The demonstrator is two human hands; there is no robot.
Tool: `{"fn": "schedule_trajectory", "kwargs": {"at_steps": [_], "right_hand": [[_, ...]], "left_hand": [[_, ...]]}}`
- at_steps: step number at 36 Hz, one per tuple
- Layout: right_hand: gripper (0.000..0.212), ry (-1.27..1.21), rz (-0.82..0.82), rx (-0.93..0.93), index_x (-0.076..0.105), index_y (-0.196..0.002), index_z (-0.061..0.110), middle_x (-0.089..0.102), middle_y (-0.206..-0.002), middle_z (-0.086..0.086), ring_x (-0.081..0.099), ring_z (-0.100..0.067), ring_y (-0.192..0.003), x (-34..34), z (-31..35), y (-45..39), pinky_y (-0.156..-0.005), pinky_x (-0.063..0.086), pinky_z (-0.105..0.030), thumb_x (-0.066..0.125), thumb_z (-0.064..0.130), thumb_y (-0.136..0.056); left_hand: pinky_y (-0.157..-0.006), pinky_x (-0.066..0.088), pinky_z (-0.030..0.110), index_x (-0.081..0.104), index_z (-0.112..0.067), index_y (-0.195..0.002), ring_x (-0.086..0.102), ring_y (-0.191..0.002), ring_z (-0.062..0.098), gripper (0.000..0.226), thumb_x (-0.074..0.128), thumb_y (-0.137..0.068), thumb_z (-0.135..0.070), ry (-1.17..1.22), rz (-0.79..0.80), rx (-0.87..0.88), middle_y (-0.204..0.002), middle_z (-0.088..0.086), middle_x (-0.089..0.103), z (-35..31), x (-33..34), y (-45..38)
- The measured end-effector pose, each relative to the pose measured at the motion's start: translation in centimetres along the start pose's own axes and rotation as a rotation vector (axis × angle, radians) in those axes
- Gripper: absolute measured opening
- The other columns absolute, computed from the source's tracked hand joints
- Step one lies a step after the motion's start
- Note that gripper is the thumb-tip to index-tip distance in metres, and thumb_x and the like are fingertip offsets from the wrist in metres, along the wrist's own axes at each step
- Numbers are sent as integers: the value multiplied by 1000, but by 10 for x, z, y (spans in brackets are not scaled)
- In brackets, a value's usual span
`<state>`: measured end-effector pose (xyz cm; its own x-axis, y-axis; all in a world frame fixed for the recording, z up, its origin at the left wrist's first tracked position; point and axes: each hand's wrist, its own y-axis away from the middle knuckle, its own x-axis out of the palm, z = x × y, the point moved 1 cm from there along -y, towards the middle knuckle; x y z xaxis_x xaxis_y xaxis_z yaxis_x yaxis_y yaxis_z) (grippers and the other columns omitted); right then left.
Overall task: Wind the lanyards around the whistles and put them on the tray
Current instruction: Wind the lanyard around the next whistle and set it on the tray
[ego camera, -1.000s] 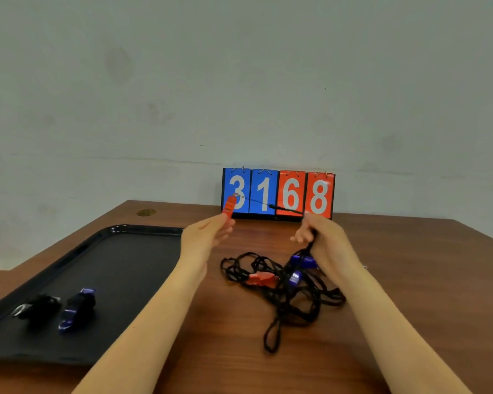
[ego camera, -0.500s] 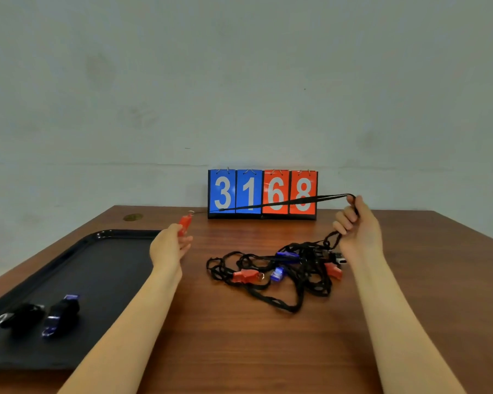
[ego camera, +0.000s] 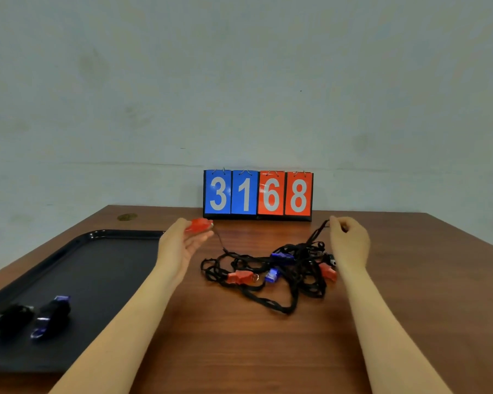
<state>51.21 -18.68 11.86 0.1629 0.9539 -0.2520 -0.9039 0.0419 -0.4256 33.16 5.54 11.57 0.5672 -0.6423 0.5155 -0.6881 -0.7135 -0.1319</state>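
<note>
While a red whistle [ego camera: 199,224] is held at the fingertips of the left hand [ego camera: 182,245], its black lanyard [ego camera: 219,240] trails down into the tangled heap [ego camera: 279,268] between the two grips, and a strand of that heap is pinched by the right hand [ego camera: 349,243]. Freeing the cord appears to be the step in hand; winding it round the whistle would follow, then placement on the black tray [ego camera: 103,268] outward of the left grip, where two wound whistles [ego camera: 29,317] already lie. Beyond both grips a scoreboard [ego camera: 258,194] reading 3168 is stood on the wooden table [ego camera: 410,280] against a pale wall [ego camera: 239,81].
</note>
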Motion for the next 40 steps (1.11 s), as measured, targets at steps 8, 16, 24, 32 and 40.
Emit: {"fn": "schedule_trajectory", "kwargs": {"at_steps": [8,16,24,32,40], "right_hand": [[36,90,369,-226,55,-129,28,57,-125,10,51,-6,-118,36,15,27,-101,42,-27,48,12,-97],[52,76,903,-362,36,-144,35,52,-132,20,43,3,-125,82,24,84,-105,33,-22,52,40,-95],[34,-134,807,-241,54,-73,13,54,-73,1,55,-12,-75,77,26,74,-83,46,-31,40,26,-101],[32,-475,735,92,58,-74,10,41,-55,0,39,-13,-52,60,29,51,-56,38,-25,50,29,-99],[31,-548,667,190,53,-71,11,37,-51,4,31,-10,-47,50,27,41,-51,30,-23,53,27,-97]], "left_hand": [[-70,60,25,57,8,-117,72,-85,26,26,45,-98,-6,-20,175,-87,-103,22,71,2,18,9],[-64,59,24,56,7,-116,72,-80,24,25,45,-97,-6,29,230,-155,-98,21,71,0,25,13],[-63,58,25,61,0,-110,70,-92,28,20,46,-99,-6,80,84,-177,-103,21,69,-1,17,7],[-65,58,24,59,2,-109,65,-97,26,17,46,-98,-1,36,64,-285,-104,19,63,5,18,9],[-83,55,28,58,1,-114,61,-107,24,24,60,-93,-11,4,4,-212,-108,9,59,8,4,-3]]}}
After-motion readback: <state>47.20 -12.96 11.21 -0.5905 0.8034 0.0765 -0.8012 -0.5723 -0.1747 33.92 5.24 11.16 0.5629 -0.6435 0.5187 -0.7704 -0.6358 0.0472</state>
